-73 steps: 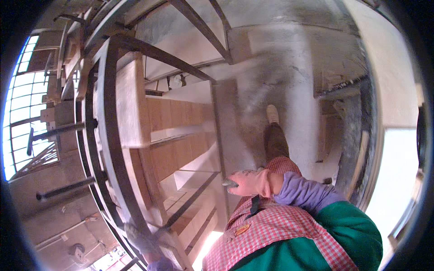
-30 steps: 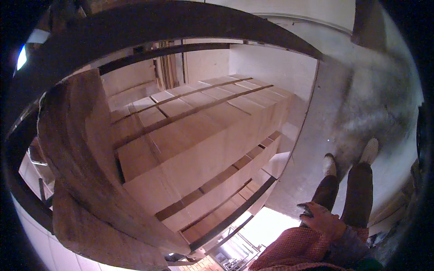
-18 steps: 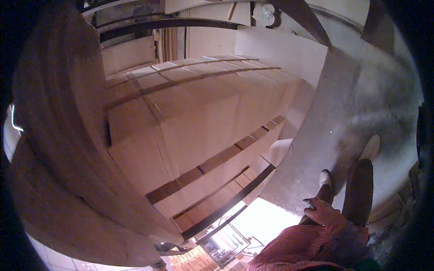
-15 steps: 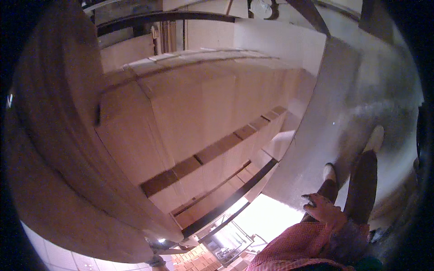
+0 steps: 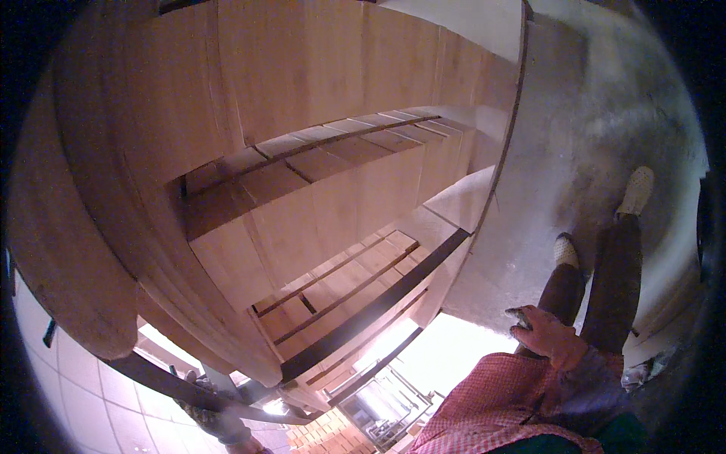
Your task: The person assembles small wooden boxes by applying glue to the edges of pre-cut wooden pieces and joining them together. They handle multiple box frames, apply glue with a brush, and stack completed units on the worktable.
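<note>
At the lower left, my left hand (image 5: 208,416) is wrapped round a dark bar (image 5: 265,415), with fingers showing above it and the rest of the hand below. The hand has a dark, mottled covering. My right hand (image 5: 550,338) hangs over my legs beside a red checked apron (image 5: 484,393). Its dark-tipped fingers are half bent and apart, with nothing visible between them. Close to my left arm, large brown panels (image 5: 113,250) rise along the left side.
Brown box-like stacks (image 5: 318,178) fill the middle, with a dark beam (image 5: 378,306) below them. Grey floor (image 5: 529,204) runs along the right under my shoes (image 5: 637,191). A metal frame (image 5: 386,401) and small orange-brown blocks (image 5: 329,433) lie at the bottom.
The view has shifted, and the stacks sit higher in the picture. More of my left hand now shows, at the dark bar. My right hand has kept its half-bent shape.
</note>
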